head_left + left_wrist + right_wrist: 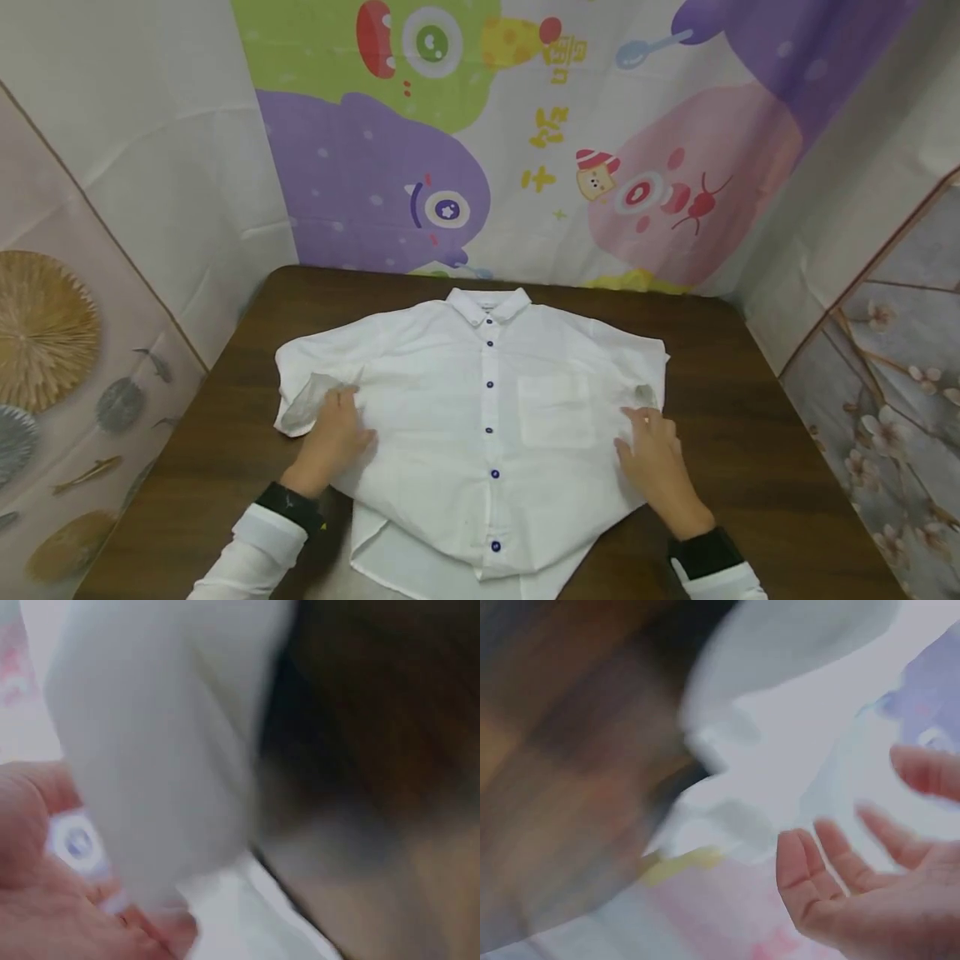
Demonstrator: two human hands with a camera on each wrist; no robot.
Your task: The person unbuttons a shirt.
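Note:
A white short-sleeved button-up shirt point(427, 417) with dark blue buttons lies front side up, its collar point(489, 305) toward the far edge. By the sleeve at left, my left hand point(335, 437) is over the shirt's side with fingers relaxed and thumb apart. In the left wrist view, sleeve cloth point(150, 750) partly hides the fingers of that hand. My right hand point(657, 458) hovers at the other side, near the opening of the right-hand sleeve point(647, 397). Its fingers point(799, 874) are spread and loosely bent, with no cloth between them and the thumb.
The shirt is on a dark brown wooden table point(720, 350). A curtain with cartoon figures point(390, 167) hangs behind the far edge, and patterned cloth panels point(885, 400) stand at both sides. The shirt's lower hem point(420, 567) reaches the near side.

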